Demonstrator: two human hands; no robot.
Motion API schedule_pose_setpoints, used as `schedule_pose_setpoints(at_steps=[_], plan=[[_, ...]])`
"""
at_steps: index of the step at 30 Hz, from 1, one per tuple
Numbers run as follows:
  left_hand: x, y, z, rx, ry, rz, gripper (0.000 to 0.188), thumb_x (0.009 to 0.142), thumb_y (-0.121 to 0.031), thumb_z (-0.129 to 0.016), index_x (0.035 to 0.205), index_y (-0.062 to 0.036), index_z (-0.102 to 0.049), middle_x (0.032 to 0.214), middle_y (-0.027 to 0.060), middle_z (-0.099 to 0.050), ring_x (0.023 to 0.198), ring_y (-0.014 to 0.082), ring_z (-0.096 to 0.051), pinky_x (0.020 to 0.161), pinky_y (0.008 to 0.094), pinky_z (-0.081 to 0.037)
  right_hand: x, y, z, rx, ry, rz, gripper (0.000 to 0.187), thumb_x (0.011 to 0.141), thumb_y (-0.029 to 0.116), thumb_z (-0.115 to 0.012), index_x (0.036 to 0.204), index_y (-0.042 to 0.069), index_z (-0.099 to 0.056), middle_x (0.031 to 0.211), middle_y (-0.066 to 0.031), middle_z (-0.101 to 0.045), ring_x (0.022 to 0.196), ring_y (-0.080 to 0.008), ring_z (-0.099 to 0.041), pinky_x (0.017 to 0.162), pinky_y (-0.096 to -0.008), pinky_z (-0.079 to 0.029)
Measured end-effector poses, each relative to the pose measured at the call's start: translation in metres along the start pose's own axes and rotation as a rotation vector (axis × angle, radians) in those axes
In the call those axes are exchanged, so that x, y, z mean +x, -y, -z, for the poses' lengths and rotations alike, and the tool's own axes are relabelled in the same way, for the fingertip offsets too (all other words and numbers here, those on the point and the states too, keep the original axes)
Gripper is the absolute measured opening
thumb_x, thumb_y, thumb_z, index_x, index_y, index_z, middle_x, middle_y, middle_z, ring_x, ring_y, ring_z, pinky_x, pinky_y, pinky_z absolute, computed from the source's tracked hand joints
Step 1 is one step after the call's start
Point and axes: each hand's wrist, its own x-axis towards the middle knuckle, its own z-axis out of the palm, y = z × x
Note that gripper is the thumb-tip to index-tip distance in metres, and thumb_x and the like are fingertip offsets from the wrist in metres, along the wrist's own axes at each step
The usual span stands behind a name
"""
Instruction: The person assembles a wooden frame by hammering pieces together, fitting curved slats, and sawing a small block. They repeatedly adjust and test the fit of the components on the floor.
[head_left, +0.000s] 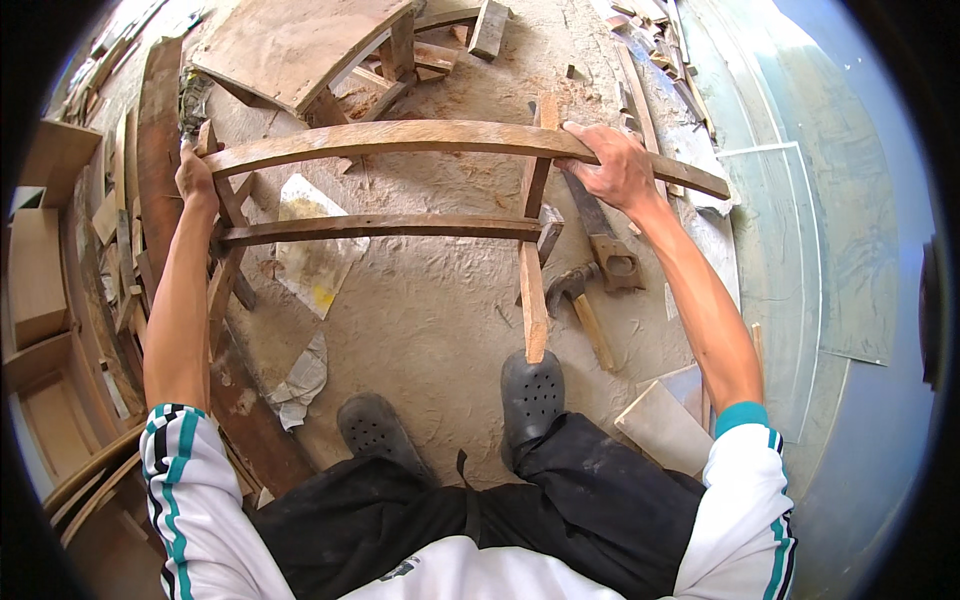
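Wooden frame, one, ahead of two shoes: left hand clasped about its left end, right hand clamped over the curved top beam, both arms stretched forward. I count one handsaw and one hammer on the floor, right of the leg overlapping the right shoe's toe.

Left grip: fingertips hidden, probably behind wooden frame.

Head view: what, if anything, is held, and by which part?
A wooden frame: the right hand grips its upper rail near the right upright; the left hand grips its left end, though the exact hold is partly hidden.
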Motion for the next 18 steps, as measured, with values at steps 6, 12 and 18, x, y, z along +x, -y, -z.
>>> schedule_pose_setpoints(at_steps=[6,12,18], plan=[[0.02,0.006,0.013,-0.087,0.086,0.002,0.056,0.099,-0.049,-0.046,0.103,-0.002,-0.075,0.097,0.0108,-0.072,0.084,0.0216,-0.068,0.08,0.0344,-0.053,0.008,0.004,0.001,0.041,0.047,0.006,0.048,0.08,0.032,-0.081,0.12,0.007,-0.069,0.108,-0.0139,-0.072,0.099,-0.0329,-0.069,0.085,-0.041,-0.054],[0.0,-0.004,0.008,0.001,0.055,0.022,0.055,0.099,-0.049,-0.047,0.105,-0.0017,-0.074,0.097,0.0112,-0.072,0.084,0.0218,-0.069,0.08,0.0349,-0.054,0.007,0.0,0.0,0.062,0.045,0.002,0.045,0.08,0.03,-0.079,0.119,0.008,-0.07,0.108,-0.0136,-0.073,0.098,-0.0319,-0.07,0.086,-0.0409,-0.056],[0.023,0.008,0.015,-0.053,0.133,0.022,0.052,0.099,-0.048,-0.049,0.106,-0.0013,-0.072,0.098,0.0114,-0.07,0.085,0.0217,-0.067,0.08,0.0354,-0.052,0.01,0.004,0.0,0.077,0.018,0.016,0.046,0.08,0.033,-0.077,0.12,0.012,-0.07,0.11,-0.0106,-0.073,0.097,-0.0289,-0.071,0.084,-0.0395,-0.058]])
